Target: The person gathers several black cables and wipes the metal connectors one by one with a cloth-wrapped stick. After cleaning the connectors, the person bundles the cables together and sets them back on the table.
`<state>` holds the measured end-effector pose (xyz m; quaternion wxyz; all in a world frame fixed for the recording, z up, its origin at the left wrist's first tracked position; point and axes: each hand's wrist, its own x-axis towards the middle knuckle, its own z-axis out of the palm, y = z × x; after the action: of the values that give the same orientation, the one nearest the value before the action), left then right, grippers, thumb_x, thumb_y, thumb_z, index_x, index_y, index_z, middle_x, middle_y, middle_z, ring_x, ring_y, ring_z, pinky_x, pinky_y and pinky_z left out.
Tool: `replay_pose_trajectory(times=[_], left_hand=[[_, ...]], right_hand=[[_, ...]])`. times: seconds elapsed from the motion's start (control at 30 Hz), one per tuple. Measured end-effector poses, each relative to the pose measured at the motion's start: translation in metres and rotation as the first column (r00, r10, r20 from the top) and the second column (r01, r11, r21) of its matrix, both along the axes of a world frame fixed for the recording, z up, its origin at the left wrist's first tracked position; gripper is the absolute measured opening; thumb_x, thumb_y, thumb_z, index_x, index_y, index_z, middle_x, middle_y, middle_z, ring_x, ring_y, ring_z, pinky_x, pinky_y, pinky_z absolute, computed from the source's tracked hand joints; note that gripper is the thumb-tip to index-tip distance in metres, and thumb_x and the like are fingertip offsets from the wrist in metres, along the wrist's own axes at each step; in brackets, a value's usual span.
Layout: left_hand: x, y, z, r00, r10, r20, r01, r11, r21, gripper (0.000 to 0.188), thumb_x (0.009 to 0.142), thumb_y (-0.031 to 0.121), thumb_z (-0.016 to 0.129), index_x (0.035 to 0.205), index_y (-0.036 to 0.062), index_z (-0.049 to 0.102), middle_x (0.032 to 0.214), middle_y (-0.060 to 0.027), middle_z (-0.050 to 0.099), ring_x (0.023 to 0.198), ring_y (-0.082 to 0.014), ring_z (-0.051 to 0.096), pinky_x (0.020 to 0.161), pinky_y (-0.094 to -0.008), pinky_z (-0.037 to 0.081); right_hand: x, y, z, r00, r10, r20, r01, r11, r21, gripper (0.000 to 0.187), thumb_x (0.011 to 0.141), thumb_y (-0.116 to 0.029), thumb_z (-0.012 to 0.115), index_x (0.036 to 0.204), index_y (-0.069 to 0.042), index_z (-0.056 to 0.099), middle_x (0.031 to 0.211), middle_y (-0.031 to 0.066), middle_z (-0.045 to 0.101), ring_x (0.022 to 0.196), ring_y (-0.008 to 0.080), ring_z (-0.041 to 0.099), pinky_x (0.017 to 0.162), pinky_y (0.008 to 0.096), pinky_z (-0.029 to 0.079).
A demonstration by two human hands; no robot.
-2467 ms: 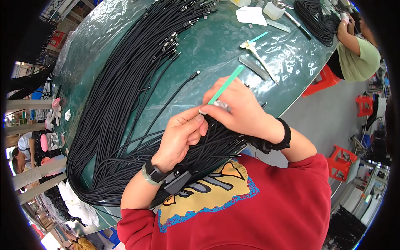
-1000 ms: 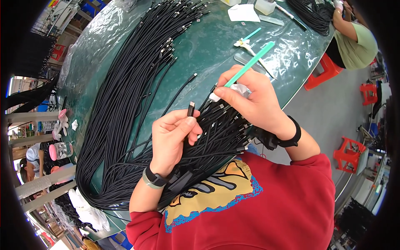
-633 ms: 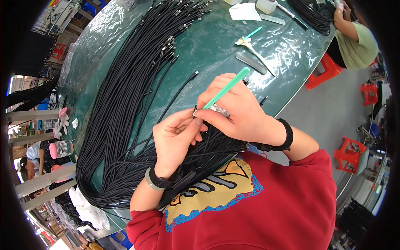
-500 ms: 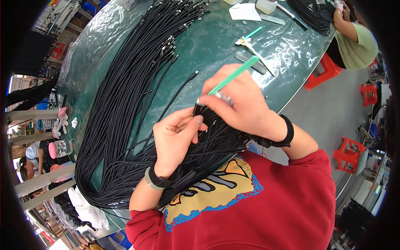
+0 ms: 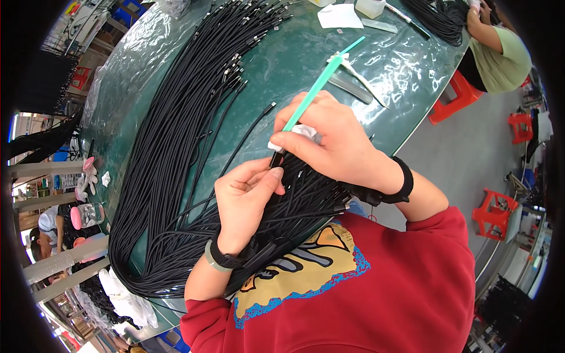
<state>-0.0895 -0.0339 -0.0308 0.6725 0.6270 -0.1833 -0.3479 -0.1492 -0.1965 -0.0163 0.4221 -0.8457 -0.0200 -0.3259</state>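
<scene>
My left hand is closed, thumb and fingers pinching the black connector end of a cable. Just above it, my right hand is closed around a thin green stick that slants up to the right. A crumpled white cloth is also in the right fingers and touches the connector's tip, which it hides. Under both hands lies a pile of black cables. It belongs to a big bundle of black cables curving across the table. One loose cable points away, its plug bare.
On the green table, beyond my right hand, lie a grey flat strip, a white paper and a marker-like pen. A co-worker sits far right by another cable bundle. Red stools stand on the floor.
The white cloth has come over the connector's tip, which showed uncovered before. My right hand has shifted slightly left, and the green stick stands steeper.
</scene>
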Motion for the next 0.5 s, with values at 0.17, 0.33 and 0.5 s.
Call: replay_pose_trajectory(times=[0.17,0.33,0.5], left_hand=[[0.0051,0.0013,0.0014,1.000,-0.010,-0.024,0.010,1.000,0.019,0.017,0.078,-0.001,0.057,0.095,-0.0042,0.059,0.064,-0.0036,0.059,0.054,-0.0030,0.050,0.045,-0.0139,0.031],[0.0030,0.0023,0.0020,1.000,-0.017,-0.026,0.018,1.000,0.024,0.017,0.078,0.000,0.057,0.094,-0.0040,0.059,0.064,-0.0036,0.059,0.053,-0.0023,0.048,0.044,-0.0142,0.030],[0.0062,0.0017,0.0016,0.999,-0.025,-0.042,0.025,1.000,-0.001,0.017,0.078,0.000,0.057,0.094,-0.0040,0.059,0.064,-0.0040,0.059,0.054,-0.0030,0.049,0.044,-0.0144,0.031]], right_hand=[[-0.0054,-0.0043,-0.0028,1.000,0.011,0.012,-0.010,0.999,-0.046,0.010,0.068,-0.008,0.066,0.075,-0.006,0.058,0.069,0.0033,0.056,0.066,0.0207,0.051,0.063,0.0304,0.039],[-0.0074,-0.0031,-0.0006,1.000,0.018,-0.008,-0.018,1.000,0.002,0.011,0.068,-0.008,0.066,0.074,-0.006,0.057,0.069,0.0036,0.056,0.065,0.0214,0.050,0.064,0.0305,0.038],[-0.0093,-0.0078,-0.0070,1.000,0.006,-0.010,-0.007,0.999,-0.051,0.011,0.067,-0.008,0.066,0.074,-0.006,0.057,0.069,0.0036,0.056,0.066,0.0215,0.050,0.064,0.0308,0.038]])
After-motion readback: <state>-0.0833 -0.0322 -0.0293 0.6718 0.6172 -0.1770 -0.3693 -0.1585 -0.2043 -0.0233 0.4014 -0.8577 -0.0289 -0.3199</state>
